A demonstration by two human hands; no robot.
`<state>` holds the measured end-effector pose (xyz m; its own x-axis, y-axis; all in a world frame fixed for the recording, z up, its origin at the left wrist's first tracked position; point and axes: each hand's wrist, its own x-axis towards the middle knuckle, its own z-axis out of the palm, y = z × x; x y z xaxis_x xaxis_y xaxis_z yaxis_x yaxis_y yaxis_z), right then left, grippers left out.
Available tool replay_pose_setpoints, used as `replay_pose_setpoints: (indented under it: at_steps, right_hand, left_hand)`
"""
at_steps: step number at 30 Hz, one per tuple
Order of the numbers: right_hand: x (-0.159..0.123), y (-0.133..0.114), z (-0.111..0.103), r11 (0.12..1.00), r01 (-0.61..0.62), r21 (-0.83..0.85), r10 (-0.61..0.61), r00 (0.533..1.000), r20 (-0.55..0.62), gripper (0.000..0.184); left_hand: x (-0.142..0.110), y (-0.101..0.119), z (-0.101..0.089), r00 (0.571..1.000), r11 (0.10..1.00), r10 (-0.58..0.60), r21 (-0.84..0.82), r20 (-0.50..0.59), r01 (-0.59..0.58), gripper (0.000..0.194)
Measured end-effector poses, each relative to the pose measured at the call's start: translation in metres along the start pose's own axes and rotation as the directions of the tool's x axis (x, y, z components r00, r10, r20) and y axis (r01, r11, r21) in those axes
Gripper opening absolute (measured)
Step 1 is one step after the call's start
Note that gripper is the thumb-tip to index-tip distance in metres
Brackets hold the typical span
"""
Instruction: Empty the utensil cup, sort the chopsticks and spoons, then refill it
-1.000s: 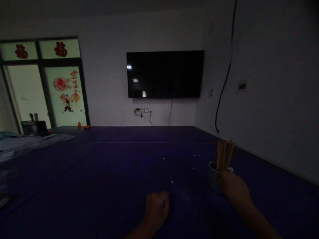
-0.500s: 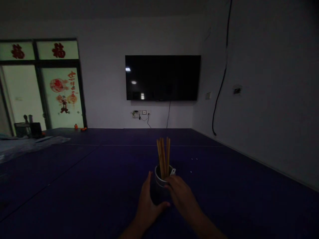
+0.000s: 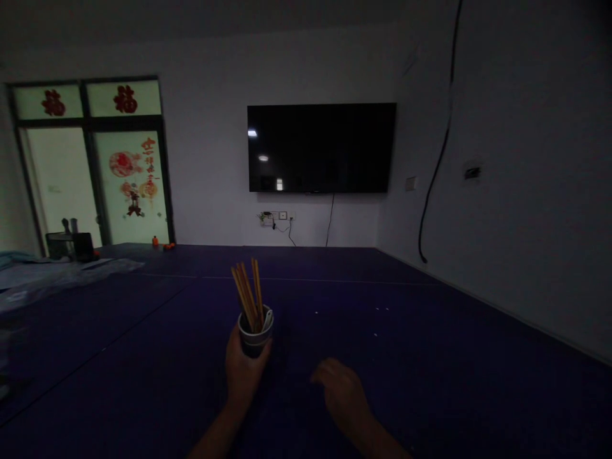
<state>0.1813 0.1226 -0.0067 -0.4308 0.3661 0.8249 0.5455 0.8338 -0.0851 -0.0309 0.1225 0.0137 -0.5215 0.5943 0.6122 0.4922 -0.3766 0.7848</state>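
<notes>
A dark cup [image 3: 256, 345] with a pale rim stands tilted slightly in my left hand [image 3: 241, 376], whose fingers and thumb are wrapped around its side. Several wooden chopsticks [image 3: 247, 296] lean to the left out of the cup. The white handle of what looks like a spoon [image 3: 268, 319] rests against the rim at the right. My right hand [image 3: 342, 392] is apart from the cup, low over the blue-purple surface [image 3: 306, 408]. Its fingers are loosely bent, and nothing shows in them; their undersides are hidden.
Small white bits [image 3: 375, 335] lie on the surface to the right. Clear plastic sheeting [image 3: 71, 280] and a dark box-like thing [image 3: 71, 245] are at the far left, near small orange objects [image 3: 168, 246]. A television [image 3: 320, 148] hangs on the far wall; a black cable [image 3: 437, 159] hangs on the right.
My left hand has closed on the cup and moved it left, with the chopsticks tilting further left. My right hand has come away from the cup's rim. The view has turned slightly left.
</notes>
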Motion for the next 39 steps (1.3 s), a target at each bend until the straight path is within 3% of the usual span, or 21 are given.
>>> replay_pose_setpoints:
  at_steps: [2,5,9,14,19,30,36,39]
  right_hand:
    - [-0.012,0.007,0.004,0.995,-0.098,-0.024,0.099,0.994,0.047,0.034]
    - [-0.016,0.008,0.008,0.960,-0.263,-0.100,0.276,0.949,0.152,0.029]
    - [-0.009,-0.001,0.008,0.917,-0.338,-0.214,0.388,0.880,0.274,0.028]
    - [-0.004,-0.006,0.006,0.908,-0.346,-0.237,0.413,0.834,0.366,0.029]
    - [-0.004,-0.005,0.006,0.906,-0.368,-0.208,0.421,0.825,0.376,0.030]
    - [-0.001,-0.005,0.004,0.911,-0.378,-0.166,0.411,0.797,0.442,0.031]
    - [-0.002,-0.003,0.006,0.899,-0.415,-0.140,0.433,0.796,0.422,0.031]
    - [-0.002,-0.003,0.007,0.893,-0.428,-0.135,0.443,0.794,0.416,0.032]
  left_hand:
    - [0.007,-0.006,-0.004,1.000,0.999,-0.024,0.027,-0.017,0.024,0.075]
    - [0.011,-0.012,-0.007,0.997,0.997,-0.064,0.028,-0.033,0.065,0.075]
    - [0.012,-0.020,-0.005,0.994,0.994,-0.107,0.004,-0.024,0.107,0.074]
    - [0.016,-0.024,-0.003,0.995,0.994,-0.097,-0.048,0.005,0.097,0.070]
    - [0.019,-0.024,-0.004,0.994,0.993,-0.108,-0.042,-0.005,0.108,0.073]
    - [0.024,-0.036,0.000,0.992,0.989,-0.091,-0.108,0.085,0.100,0.078]
    - [0.024,-0.033,-0.004,0.991,0.990,-0.136,-0.045,-0.003,0.135,0.091]
    - [0.037,-0.028,-0.009,0.989,0.989,-0.138,-0.058,-0.061,0.135,0.083]
